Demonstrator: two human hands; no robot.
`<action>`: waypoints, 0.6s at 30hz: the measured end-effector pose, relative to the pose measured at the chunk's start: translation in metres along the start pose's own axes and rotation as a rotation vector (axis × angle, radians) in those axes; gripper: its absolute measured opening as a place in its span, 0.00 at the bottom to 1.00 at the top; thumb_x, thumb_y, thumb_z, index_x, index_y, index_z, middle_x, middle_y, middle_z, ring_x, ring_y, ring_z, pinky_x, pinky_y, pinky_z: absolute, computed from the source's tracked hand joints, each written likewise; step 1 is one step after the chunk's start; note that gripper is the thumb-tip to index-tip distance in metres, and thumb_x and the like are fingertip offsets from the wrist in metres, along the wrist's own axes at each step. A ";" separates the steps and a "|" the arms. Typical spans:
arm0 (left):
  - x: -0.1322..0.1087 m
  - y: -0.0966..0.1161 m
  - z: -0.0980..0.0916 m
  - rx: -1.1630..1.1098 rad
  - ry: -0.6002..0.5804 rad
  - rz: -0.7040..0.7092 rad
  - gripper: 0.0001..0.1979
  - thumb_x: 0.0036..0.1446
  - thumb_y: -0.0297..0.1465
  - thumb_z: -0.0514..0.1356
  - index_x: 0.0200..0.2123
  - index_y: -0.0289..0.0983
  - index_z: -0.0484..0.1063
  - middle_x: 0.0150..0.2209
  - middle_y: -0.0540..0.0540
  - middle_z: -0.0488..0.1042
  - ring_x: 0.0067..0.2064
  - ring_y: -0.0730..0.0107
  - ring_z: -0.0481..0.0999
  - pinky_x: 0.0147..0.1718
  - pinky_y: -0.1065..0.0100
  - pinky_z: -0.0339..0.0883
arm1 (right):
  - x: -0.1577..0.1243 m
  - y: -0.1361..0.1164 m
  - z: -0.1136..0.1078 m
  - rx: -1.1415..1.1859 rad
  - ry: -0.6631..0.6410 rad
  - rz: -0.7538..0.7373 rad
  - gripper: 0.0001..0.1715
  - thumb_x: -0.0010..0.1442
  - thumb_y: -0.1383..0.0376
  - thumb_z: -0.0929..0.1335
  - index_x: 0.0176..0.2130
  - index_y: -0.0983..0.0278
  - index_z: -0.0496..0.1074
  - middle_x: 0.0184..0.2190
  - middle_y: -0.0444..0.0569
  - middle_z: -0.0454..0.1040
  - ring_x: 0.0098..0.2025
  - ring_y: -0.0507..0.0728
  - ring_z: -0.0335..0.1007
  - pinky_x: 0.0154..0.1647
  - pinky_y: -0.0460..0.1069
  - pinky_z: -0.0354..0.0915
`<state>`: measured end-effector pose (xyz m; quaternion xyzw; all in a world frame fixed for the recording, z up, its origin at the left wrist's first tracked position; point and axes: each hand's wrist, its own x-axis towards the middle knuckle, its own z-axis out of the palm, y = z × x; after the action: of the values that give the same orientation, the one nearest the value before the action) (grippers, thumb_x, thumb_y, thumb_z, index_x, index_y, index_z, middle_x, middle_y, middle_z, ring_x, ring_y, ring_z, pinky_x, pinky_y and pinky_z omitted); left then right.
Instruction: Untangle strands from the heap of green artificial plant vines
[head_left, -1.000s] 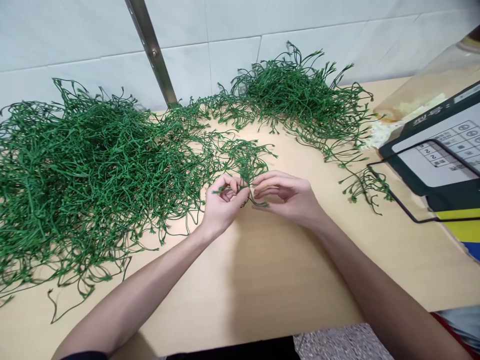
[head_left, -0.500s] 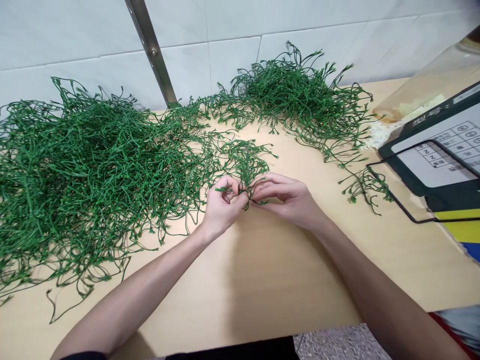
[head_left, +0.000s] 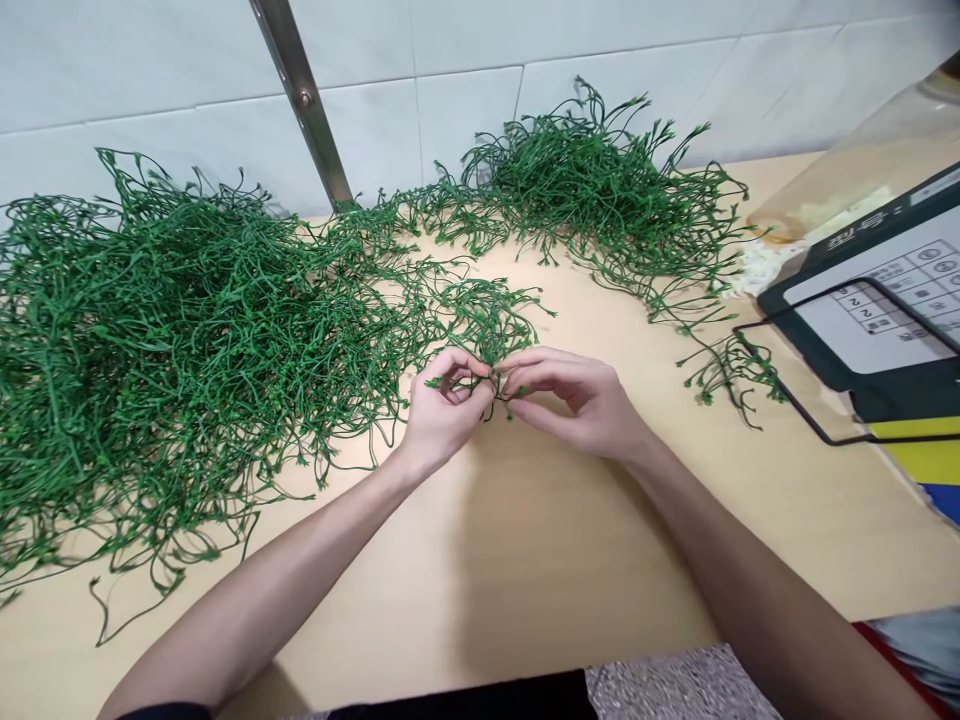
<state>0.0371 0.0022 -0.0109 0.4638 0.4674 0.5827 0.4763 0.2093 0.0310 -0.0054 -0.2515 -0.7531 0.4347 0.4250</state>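
My left hand point(head_left: 444, 410) is closed in a pinch at thumb and forefinger on a thin green artificial plant stem point(head_left: 466, 383). Facing it, my right hand point(head_left: 574, 398) has its fingertips drawn in on the same small bunch, with the thumb low beside them. The two hands' fingertips almost meet and partly hide the stem. Just beyond them lies a loose tuft of green artificial stems point(head_left: 491, 315) with forked tips. To the left it runs into a large tangled heap of the same stems point(head_left: 187, 320).
A second heap of green stems point(head_left: 585, 180) lies against the tiled wall point(head_left: 465, 120). On the right are a small stray sprig point(head_left: 731, 375), a dark printed box point(head_left: 885, 300), a black wire frame point(head_left: 821, 437) and a clear bag point(head_left: 847, 170). A metal post point(head_left: 307, 100) stands at the back.
The right thumb and fingers have spread slightly, and the stem ends between the hands have shifted a little. Both hands stay at the same spot.
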 end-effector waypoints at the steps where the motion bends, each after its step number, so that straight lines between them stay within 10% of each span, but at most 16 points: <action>1: 0.000 0.001 0.000 0.028 0.001 0.006 0.06 0.44 0.25 0.63 0.27 0.36 0.68 0.29 0.50 0.72 0.29 0.77 0.71 0.23 0.78 0.62 | 0.000 -0.001 0.000 0.033 0.001 0.034 0.03 0.57 0.68 0.72 0.35 0.63 0.77 0.43 0.54 0.78 0.42 0.57 0.77 0.42 0.53 0.77; 10: 0.001 -0.003 0.000 0.056 0.012 0.035 0.05 0.48 0.27 0.66 0.29 0.36 0.73 0.29 0.49 0.75 0.28 0.76 0.73 0.24 0.76 0.65 | -0.002 -0.002 -0.001 0.069 -0.081 0.099 0.25 0.51 0.73 0.71 0.49 0.58 0.75 0.49 0.52 0.71 0.42 0.55 0.75 0.44 0.52 0.77; 18: -0.001 -0.001 0.000 0.099 -0.009 0.015 0.02 0.48 0.25 0.65 0.28 0.35 0.75 0.31 0.48 0.77 0.27 0.77 0.72 0.23 0.76 0.63 | 0.001 -0.001 0.003 -0.033 0.099 0.038 0.02 0.54 0.67 0.74 0.32 0.59 0.79 0.35 0.49 0.76 0.38 0.56 0.75 0.39 0.52 0.77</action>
<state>0.0378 0.0009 -0.0123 0.4930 0.4900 0.5603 0.4505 0.2060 0.0300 -0.0048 -0.2941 -0.7334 0.4173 0.4490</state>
